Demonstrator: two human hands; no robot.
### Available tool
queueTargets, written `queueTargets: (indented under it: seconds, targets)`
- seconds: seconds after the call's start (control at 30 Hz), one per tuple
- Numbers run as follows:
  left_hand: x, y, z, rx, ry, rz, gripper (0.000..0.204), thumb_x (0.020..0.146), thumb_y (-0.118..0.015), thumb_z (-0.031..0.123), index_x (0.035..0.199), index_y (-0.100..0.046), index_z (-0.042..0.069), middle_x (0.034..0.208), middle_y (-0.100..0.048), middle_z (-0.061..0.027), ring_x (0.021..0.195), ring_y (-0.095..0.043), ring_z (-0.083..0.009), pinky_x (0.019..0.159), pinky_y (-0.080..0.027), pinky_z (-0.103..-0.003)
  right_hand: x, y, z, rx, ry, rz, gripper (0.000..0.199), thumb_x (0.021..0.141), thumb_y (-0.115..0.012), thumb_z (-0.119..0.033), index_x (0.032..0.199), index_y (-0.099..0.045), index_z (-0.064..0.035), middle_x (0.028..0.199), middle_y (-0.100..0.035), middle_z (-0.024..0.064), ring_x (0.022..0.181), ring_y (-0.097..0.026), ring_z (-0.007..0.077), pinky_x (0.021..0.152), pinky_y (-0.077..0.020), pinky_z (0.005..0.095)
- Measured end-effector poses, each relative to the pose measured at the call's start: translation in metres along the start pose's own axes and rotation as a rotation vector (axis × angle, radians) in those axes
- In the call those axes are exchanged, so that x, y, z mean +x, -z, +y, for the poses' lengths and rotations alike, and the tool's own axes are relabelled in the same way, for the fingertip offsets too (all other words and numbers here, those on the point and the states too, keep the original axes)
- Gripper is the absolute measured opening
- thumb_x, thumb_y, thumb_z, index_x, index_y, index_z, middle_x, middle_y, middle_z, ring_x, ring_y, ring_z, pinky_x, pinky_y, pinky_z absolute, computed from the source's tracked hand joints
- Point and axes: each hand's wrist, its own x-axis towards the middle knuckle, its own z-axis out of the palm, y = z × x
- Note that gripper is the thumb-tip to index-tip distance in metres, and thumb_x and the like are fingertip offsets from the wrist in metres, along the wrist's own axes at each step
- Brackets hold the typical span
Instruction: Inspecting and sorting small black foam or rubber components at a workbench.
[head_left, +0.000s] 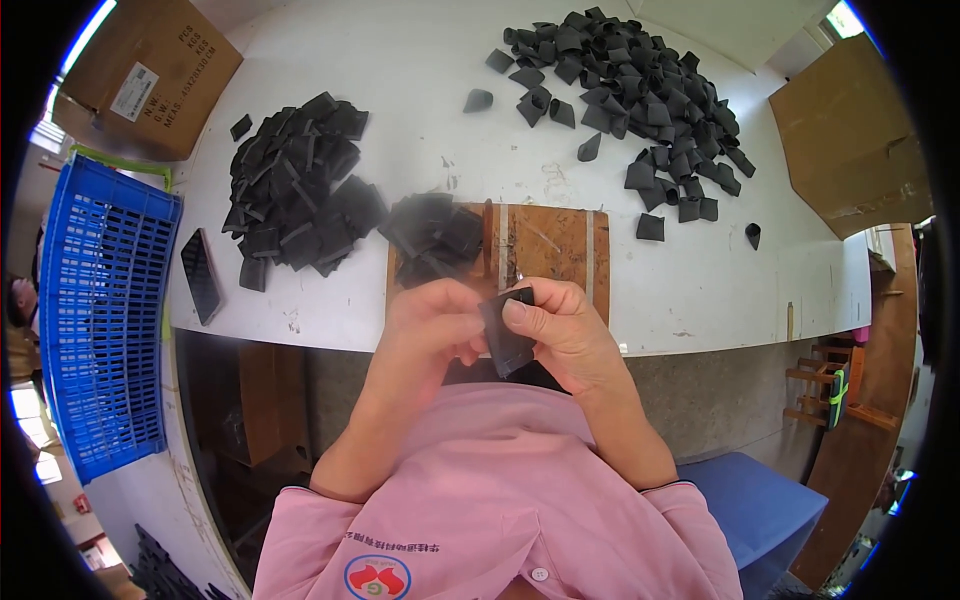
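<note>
In front of my chest I hold a flat, dark, rectangular piece [508, 345] that looks like soft black sheet or fabric. My right hand [568, 335] grips its right side, thumb laid across its face. Against its upper left edge, the curled fingers of my left hand [432, 322] are closed on it; their tips are partly hidden. Just beyond my hands lies a brown wooden board [570, 250] with pale strips. A small stack of black pieces [432, 232] rests on the board's left part.
A heap of flat black pieces [295, 190] lies left, beside a phone [200, 277]. Curled, sleeve-like black pieces [640, 85] spread over the far right of the white table [420, 130]. Cardboard boxes [150, 75] flank it. A blue crate [110, 310] stands left, a blue stool [750, 505] lower right.
</note>
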Motion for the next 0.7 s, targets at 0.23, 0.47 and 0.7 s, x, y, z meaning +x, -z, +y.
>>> queueTargets:
  seconds: [0.23,0.47,0.7]
  targets:
    - [-0.001,-0.012,-0.007,0.464,-0.291,0.245,0.004,0.077,-0.059,0.001,0.079,-0.057,-0.001,0.065,-0.058,-0.0037,0.051,-0.052,-0.0055,0.047,-0.042,-0.017,0.005,-0.005,0.007,-1.209,0.84,0.578,0.019,0.076,-0.065,-0.013,0.082,-0.056,0.002,0.08,-0.056,0.0081,0.062,-0.055,0.0163,0.054,-0.0432,0.0254]
    - [0.005,-0.016,-0.032,1.203,-1.011,0.435,0.007,0.077,-0.057,-0.006,0.082,-0.055,-0.001,0.064,-0.056,0.0002,0.05,-0.048,-0.004,0.044,-0.038,-0.016,0.004,-0.018,0.014,-1.116,0.872,0.351,0.013,0.071,-0.065,-0.005,0.08,-0.057,0.0001,0.077,-0.052,0.0098,0.063,-0.051,0.0214,0.052,-0.0429,0.0314]
    - [0.001,-0.014,-0.002,-0.338,-0.078,0.124,0.01,0.08,-0.052,-0.004,0.089,-0.052,0.0,0.07,-0.055,-0.0049,0.039,-0.032,-0.0011,0.035,-0.024,-0.016,0.013,-0.015,0.017,-0.767,0.667,0.37,0.008,0.072,-0.063,-0.001,0.077,-0.058,0.0018,0.069,-0.051,0.0054,0.055,-0.048,0.0105,0.049,-0.0393,0.0233]
